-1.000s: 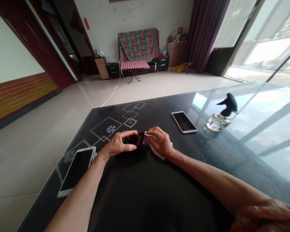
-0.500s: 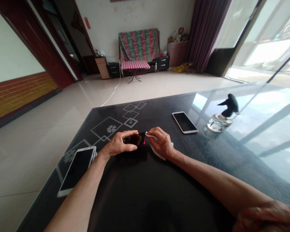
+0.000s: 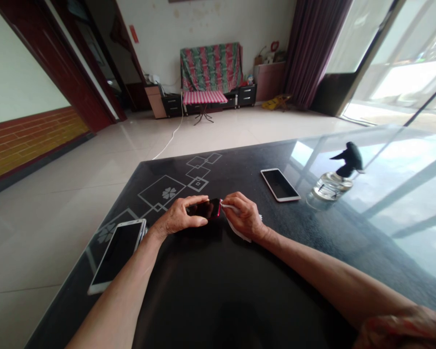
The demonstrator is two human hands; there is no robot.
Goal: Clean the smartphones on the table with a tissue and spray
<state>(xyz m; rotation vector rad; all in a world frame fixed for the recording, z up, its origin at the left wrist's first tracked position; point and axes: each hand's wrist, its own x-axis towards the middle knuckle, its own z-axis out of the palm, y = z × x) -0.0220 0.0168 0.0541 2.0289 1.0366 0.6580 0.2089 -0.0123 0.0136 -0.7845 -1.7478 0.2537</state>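
Observation:
A dark smartphone (image 3: pixel 210 208) with a red edge is gripped in my left hand (image 3: pixel 178 215), thumb on the near side and fingers on the far side. My right hand (image 3: pixel 244 214) is closed on a white cloth (image 3: pixel 245 236), which hangs out below the palm. A pinched corner of that cloth touches the phone's red right end. Whether it is cloth or tissue is hard to tell. Beside my left forearm lies a large white-framed phone (image 3: pixel 118 254), with the edge of something beneath it. Another white-framed phone (image 3: pixel 279 184) lies screen up beyond my right hand.
A clear spray bottle (image 3: pixel 330 186) with a black trigger head stands on the right of the glossy black table (image 3: pixel 210 291). Past the table's far edge are a tiled floor, a small table with a striped pink cover (image 3: pixel 204 97) and low black cabinets (image 3: pixel 246 95).
The view has shifted slightly, moving everything a little to the right in the picture. Both hands keep nearly the same hold on the phone and the cloth.

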